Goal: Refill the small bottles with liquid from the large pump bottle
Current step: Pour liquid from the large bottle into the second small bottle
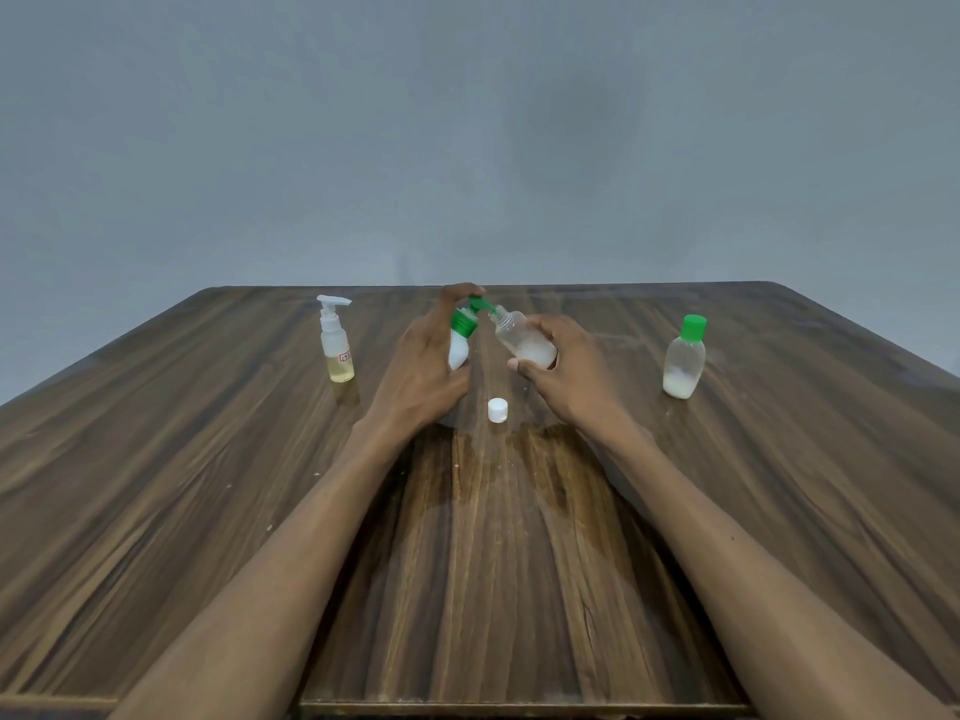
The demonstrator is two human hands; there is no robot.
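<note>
Wooden table (208,485) lay under your work: your left hand (421,376) gripped the green pump bottle (460,340), a finger on its pump head, nozzle meeting the mouth of the tilted small bottle (524,339) held in your right hand (566,379). Any drift there risked spilling; the loose white cap (497,410) sat just beneath, exposed to drips.

There is only the one view, worn on the person's head, looking forward and down along both forearms over a wooden table (156,485). It sits close above the near edge (the wide lens bows the table's sides outward). The far edge lies about mid-frame, with a plain grey wall (467,122) filling the upper half, its detail probably softened by blur.
</note>
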